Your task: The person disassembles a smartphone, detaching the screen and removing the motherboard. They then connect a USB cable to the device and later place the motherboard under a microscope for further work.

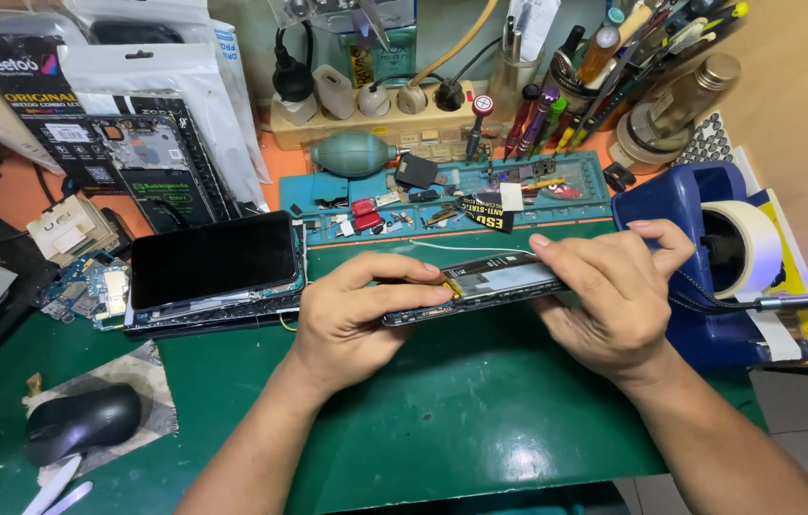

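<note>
nearest you, at the left edge of the green mat (480,401), a black computer mouse (81,422) sits on a grey cloth (151,381). above the mat's middle, your left hand (356,310) is closed on the near end of an opened phone frame (480,283), thumb on top and fingers curled under it. your right hand (613,296) grips the other end, fingers pressed along the top edge and thumb tucked behind. the frame is lifted off the mat and tilted, its insides facing up, with a small yellow part showing near your left fingertips.

just left of your left hand lies a dark phone screen (215,257) stacked on other phone parts, with loose circuit boards (89,286) beside it. right of your right hand stands a blue tape dispenser (699,238) with a white roll.

farther back, a blue parts tray (442,195) holds small pieces, a green air blower (354,153) rests behind it, and a beige power strip (375,119) and cups of tools (604,57) line the wall.
</note>
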